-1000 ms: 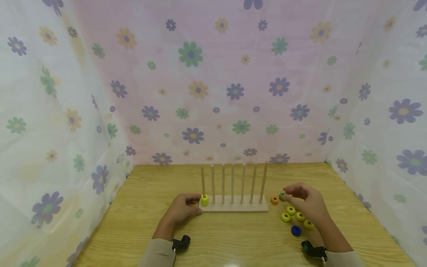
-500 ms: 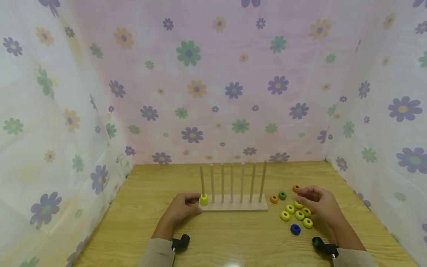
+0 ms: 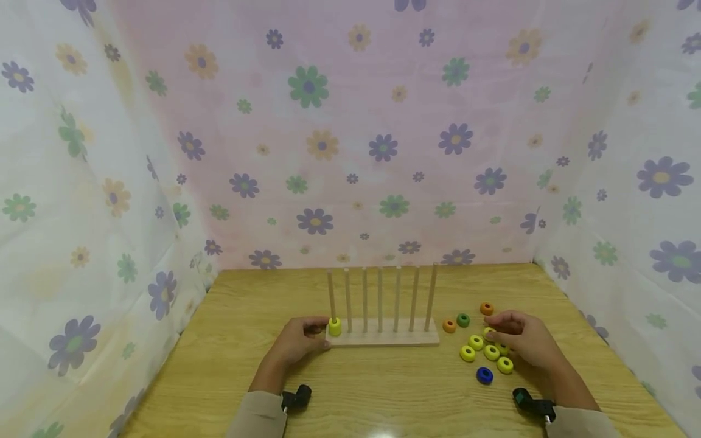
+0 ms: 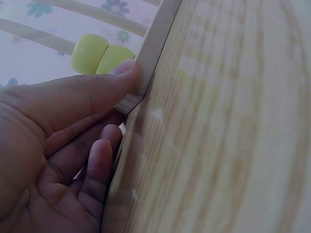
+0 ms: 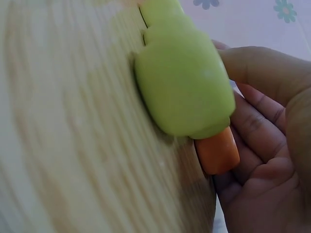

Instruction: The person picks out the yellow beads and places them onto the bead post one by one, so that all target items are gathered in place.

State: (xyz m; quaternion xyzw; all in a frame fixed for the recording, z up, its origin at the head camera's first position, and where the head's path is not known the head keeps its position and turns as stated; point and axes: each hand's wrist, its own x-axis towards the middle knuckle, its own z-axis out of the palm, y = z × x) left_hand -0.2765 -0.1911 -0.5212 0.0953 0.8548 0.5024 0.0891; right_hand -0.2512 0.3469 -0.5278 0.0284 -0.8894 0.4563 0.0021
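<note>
A wooden peg rack (image 3: 383, 339) with a row of upright pegs stands on the table. My left hand (image 3: 298, 342) grips its left end, the thumb on the front edge of the base. Two yellow beads (image 4: 92, 54) are stacked on the leftmost peg, just above that thumb in the left wrist view. To the right of the rack, my right hand (image 3: 528, 340) has its thumb and index finger about a yellow bead (image 3: 488, 332) on the table and pinches it. In the right wrist view, an orange bead (image 5: 218, 151) lies near the curled fingers.
Several loose yellow beads (image 3: 475, 342) lie left of and below the right hand. A blue bead (image 3: 484, 375) is closest to me. A green bead (image 3: 463, 320) and two orange beads (image 3: 449, 326) sit farther back. Flowered cloth (image 3: 350, 121) encloses the wooden table (image 3: 350, 389).
My right hand has moved right, away from the green bead, to a yellow bead, uncovering an orange bead at the back. My left hand has stayed on the rack's end.
</note>
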